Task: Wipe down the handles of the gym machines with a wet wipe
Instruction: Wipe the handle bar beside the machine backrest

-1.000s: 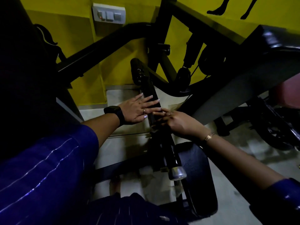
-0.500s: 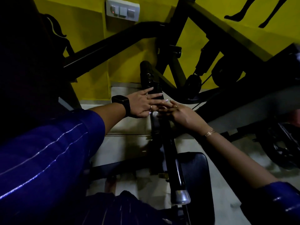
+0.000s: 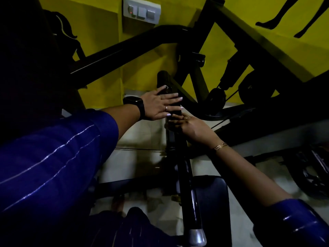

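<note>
Dim view looking down from a person's head onto a black gym machine against a yellow wall [image 3: 106, 50]. A long black handle [image 3: 183, 175] runs from a padded upper end near the wall, down the middle of the view, to a silver end cap [image 3: 196, 237] close to the person's body. The left hand [image 3: 160, 106] lies flat across the upper part of this handle, fingers straight and slightly spread, the tips reaching just past the handle's far side; there are rings on two fingers and a black smartwatch [image 3: 133, 102] on the wrist. The right hand [image 3: 192, 129] meets the same handle just below the left, the two hands nearly touching. Its fingers [image 3: 175, 122] bend over the handle, but the low light hides whether they close round it, and what lies beneath either palm is hidden. A thin gold bracelet [image 3: 219, 146] circles the right wrist. Both forearms emerge from dark blue sleeves [image 3: 53, 157] with fine pale stripes. A black seat pad [image 3: 211, 202] sits just right of the handle's lower part, above a pale tiled floor [image 3: 138, 139]. Black frame tubes [image 3: 124, 49] cross behind the hands, and a white switch plate [image 3: 141, 10] is mounted on the wall at the top.
</note>
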